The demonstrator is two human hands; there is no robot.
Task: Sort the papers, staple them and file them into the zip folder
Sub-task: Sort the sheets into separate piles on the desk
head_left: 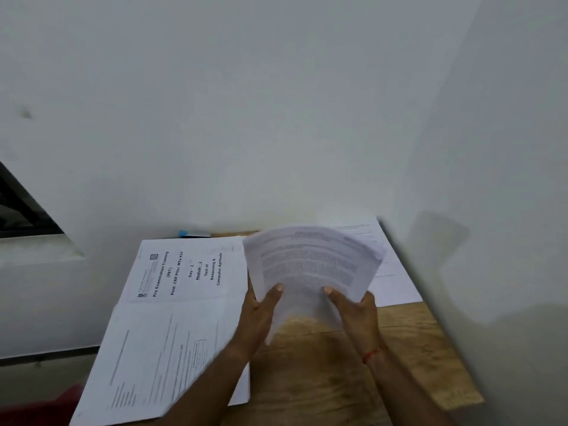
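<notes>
The fingers (274, 293) of the left hand (257, 313) and the right hand (360, 315) pinched the bent paper stack (310, 265), the worktop (322, 367) beneath them.

booklet (184, 272) left of held sheets (310, 265)

Plain white wall (276, 103) ahead, meeting a second white wall (522, 149) at the right. Dark window frame (18, 207) at far left, above a white ledge (37, 253). Pale wood-grain tabletop (338, 370) set into the corner. Soft, even light; faint grey shadow (439, 241) on the right-hand wall.
</notes>
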